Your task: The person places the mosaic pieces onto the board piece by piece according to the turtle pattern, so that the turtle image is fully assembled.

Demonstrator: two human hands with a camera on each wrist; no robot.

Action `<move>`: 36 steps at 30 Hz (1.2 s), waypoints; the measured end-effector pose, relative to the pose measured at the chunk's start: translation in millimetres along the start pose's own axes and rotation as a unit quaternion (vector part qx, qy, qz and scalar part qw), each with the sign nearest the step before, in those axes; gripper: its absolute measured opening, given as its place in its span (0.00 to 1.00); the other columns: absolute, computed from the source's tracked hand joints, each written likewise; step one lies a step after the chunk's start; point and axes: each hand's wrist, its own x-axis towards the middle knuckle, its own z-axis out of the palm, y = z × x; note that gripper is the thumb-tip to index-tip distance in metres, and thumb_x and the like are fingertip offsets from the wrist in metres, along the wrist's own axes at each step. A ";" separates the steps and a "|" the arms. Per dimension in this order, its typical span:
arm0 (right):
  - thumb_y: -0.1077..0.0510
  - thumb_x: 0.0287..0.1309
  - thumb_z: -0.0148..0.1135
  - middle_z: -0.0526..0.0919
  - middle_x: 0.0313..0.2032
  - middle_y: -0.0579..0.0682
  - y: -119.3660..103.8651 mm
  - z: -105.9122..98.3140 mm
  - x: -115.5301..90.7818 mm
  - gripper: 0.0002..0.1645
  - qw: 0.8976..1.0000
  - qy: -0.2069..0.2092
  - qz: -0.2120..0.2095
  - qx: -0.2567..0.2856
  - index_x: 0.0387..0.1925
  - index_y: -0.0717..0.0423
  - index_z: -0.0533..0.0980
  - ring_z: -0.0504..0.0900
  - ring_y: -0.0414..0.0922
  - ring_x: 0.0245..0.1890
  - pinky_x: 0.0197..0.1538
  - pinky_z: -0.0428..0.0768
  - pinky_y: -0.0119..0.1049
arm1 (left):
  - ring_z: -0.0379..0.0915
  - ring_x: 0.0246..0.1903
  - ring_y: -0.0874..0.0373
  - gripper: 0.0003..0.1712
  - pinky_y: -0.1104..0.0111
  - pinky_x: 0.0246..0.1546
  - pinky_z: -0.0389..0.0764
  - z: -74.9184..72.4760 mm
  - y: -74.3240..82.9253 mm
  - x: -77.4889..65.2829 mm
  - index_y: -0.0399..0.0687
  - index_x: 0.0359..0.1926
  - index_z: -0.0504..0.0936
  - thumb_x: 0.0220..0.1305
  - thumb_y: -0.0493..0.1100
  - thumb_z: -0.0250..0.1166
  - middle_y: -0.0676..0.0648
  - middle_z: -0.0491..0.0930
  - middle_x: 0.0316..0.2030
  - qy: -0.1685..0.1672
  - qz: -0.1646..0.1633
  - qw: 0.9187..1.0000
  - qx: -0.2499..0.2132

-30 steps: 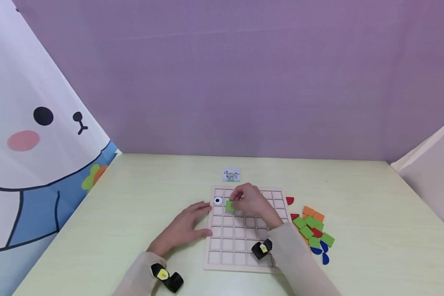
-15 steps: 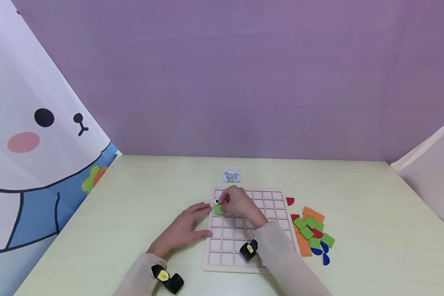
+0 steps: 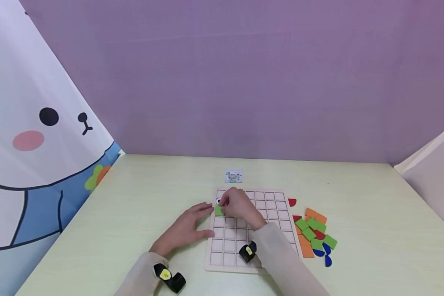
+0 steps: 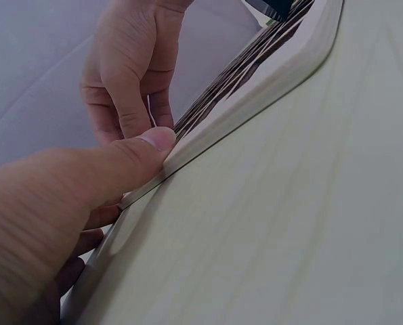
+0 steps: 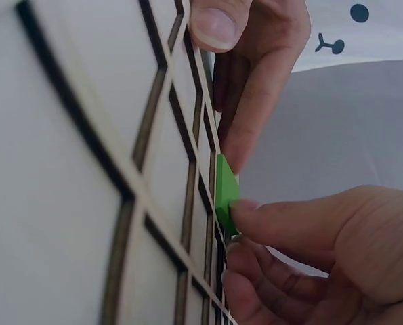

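Pale worktop (image 3: 151, 193) stretches wide; right-hand grip (image 3: 238, 204) pinches a green square tile (image 3: 218, 211) at its seven o'clock, by the wooden grid board's (image 3: 230, 246) ten-o'clock corner; left hand (image 3: 185, 229), spread loosely, touches the nine-o'clock edge.

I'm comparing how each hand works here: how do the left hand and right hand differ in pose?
The left hand lies at the left edge of the grid board, while the right hand reaches over the board.
The left hand has its thumb held well apart from its fingers; the right hand has thumb and fingers together, pinching a green tile.
Both come out of pale sleeves.
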 end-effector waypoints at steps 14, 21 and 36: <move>0.74 0.42 0.63 0.81 0.22 0.50 -1.3 1.1 0.1 0.09 1.000 -0.002 0.001 0.003 0.27 0.61 0.83 0.71 0.39 0.20 0.26 0.70 0.26 | 0.56 0.69 0.43 0.42 0.48 0.67 0.61 -0.2 -0.3 -0.1 0.40 0.66 0.68 0.55 0.55 0.69 0.42 0.65 0.68 -0.001 -0.004 1.000 0.000; 0.74 0.43 0.65 0.82 0.25 0.50 -6.1 -9.3 -8.0 0.10 1.000 -0.006 0.001 -0.006 0.30 0.61 0.82 0.74 0.40 0.24 0.30 0.74 0.29 | 0.55 0.70 0.44 0.42 0.46 0.68 0.59 -0.5 2.1 0.3 0.41 0.66 0.68 0.56 0.57 0.68 0.43 0.63 0.69 -0.006 -0.016 1.000 -0.011; 0.71 0.48 0.67 0.78 0.24 0.47 14.0 -39.8 -27.4 0.06 0.999 0.029 0.037 -0.028 0.31 0.61 0.81 0.73 0.42 0.26 0.32 0.75 0.32 | 0.53 0.70 0.45 0.43 0.47 0.69 0.57 1.0 3.0 0.6 0.43 0.67 0.67 0.54 0.56 0.69 0.44 0.63 0.69 -0.006 -0.033 0.999 -0.009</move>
